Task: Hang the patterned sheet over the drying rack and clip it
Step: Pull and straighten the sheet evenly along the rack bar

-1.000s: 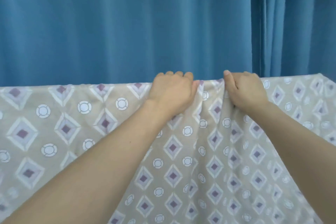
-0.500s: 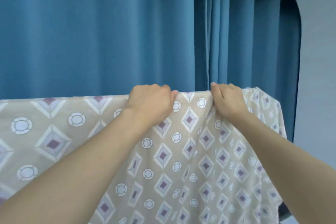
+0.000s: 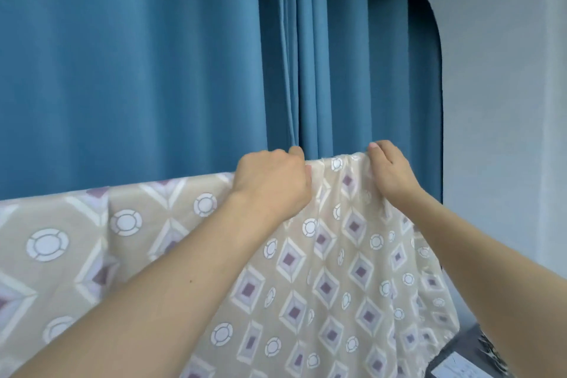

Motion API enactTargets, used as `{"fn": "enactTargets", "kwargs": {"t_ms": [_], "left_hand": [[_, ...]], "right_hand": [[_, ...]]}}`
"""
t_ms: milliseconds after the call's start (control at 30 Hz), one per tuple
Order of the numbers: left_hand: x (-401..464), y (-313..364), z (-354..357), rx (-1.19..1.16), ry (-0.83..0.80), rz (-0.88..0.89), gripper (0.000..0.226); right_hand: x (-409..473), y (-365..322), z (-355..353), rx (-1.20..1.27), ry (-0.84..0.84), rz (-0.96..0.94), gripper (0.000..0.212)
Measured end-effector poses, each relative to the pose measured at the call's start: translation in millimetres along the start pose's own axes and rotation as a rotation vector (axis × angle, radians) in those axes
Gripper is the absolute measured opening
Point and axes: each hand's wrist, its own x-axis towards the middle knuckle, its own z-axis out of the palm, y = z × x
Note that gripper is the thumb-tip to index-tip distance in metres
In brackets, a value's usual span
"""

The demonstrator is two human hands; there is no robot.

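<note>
Nearest the camera: two bare forearms are reaching forward and up from the bottom edge, left one crossing from the lower left, right one coming in from the lower right.

Lower right corner, near: a dark surface (image 3: 460,356) is showing past the cloth's hem, with a pale label-like patch on it; detail too blurred to read.

Middle ground: the patterned sheet (image 3: 322,270) is hanging in front of the person, beige with purple-centred diamonds and white rings. It is spanning from the left edge across to right of centre, its top edge running level on the left and rising toward the hands. The lower right portion is draping down in loose folds. Whatever is carrying the top edge is hidden under the cloth; no bar is visible.

At the top edge: the left hand (image 3: 273,184) is gripping the sheet, fingers curled over the edge to the far side, knuckles toward the camera. The right hand (image 3: 391,172) is just beside it to the right, fingers folded over the bunched top edge, also holding cloth. A short stretch of sheet is lying between the two hands, gathered and wrinkled.

Far: a blue curtain (image 3: 138,55) is hanging in vertical pleats behind the sheet. To its right, a pale grey wall (image 3: 506,70) is meeting the curtain along a curved line.
</note>
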Motion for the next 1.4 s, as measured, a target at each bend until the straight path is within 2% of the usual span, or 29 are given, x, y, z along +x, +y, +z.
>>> {"fn": "enactTargets", "kwargs": {"t_ms": [67,167,300,433,567,633,700,767,833,900,933,1000,1033,1067,1167,1200,1233,1300,1400], "left_hand": [[17.6,25.5,9.7,-0.017,-0.029,-0.003,0.012],[46.7,61.7,23.0,-0.068,-0.079,-0.034,0.008],[73.0,83.8,34.0,-0.163,-0.146,-0.165,0.012],[85.2,87.2,38.9,-0.228,-0.098,-0.254,0.012],[105.4,93.8,41.7,-0.14,0.037,-0.246,0.012],[120.4,104.7,44.2,-0.157,0.085,-0.239,0.012],[130.0,117.7,45.5,-0.181,0.01,-0.233,0.008],[131.4,131.3,48.0,-0.162,-0.1,-0.218,0.017],[128.1,142.1,53.5,-0.105,-0.178,-0.177,0.024],[126.1,147.2,60.5,-0.048,-0.21,-0.14,0.031],[126.8,147.0,62.6,-0.037,-0.204,-0.134,0.034],[128.8,147.6,64.6,-0.05,-0.191,-0.135,0.036],[129.5,147.9,65.2,-0.058,-0.186,-0.136,0.035],[130.2,148.9,65.9,-0.062,-0.179,-0.135,0.035],[129.6,153.6,66.5,-0.082,-0.156,-0.13,0.032],[128.2,155.4,67.0,-0.069,-0.142,-0.131,0.03],[126.1,157.7,67.9,-0.049,-0.11,-0.125,0.027],[119.5,163.5,74.7,0.053,0.0,-0.056,0.017],[103.6,180.4,96.1,0.113,0.131,0.138,0.024]], "right_hand": [[5.6,21.0,-10.0,0.221,-0.103,0.099,0.034],[18.6,50.5,-25.6,0.366,-0.233,0.083,0.033],[36.6,79.3,-28.9,0.349,-0.398,0.04,0.027],[51.2,107.5,-35.7,0.314,-0.445,-0.025,0.025],[70.9,125.9,-42.0,0.123,-0.381,-0.097,0.025],[84.6,125.3,-47.7,0.213,-0.219,-0.039,0.026],[95.9,125.9,-54.5,0.333,-0.14,0.054,0.022],[99.8,133.6,-60.2,0.419,-0.229,0.184,0.021],[92.8,146.8,-64.6,0.471,-0.396,0.358,0.043],[80.7,168.1,-65.2,0.392,-0.603,0.436,0.055],[72.9,176.5,-65.2,0.313,-0.722,0.441,0.053],[59.8,189.7,-64.6,0.132,-0.911,0.408,0.03],[57.0,194.7,-64.2,0.046,-0.906,0.362,0.017],[57.9,198.6,-64.5,-0.022,-0.829,0.321,0.014],[69.3,203.0,-71.3,-0.104,-0.439,0.246,0.024],[72.1,202.5,-74.3,-0.101,-0.382,0.237,0.024],[73.9,203.9,-75.2,-0.111,-0.395,0.237,0.023],[71.1,206.8,-73.2,-0.155,-0.529,0.25,0.017],[52.8,221.2,-69.5,-0.266,-0.66,0.269,0.019]]}}
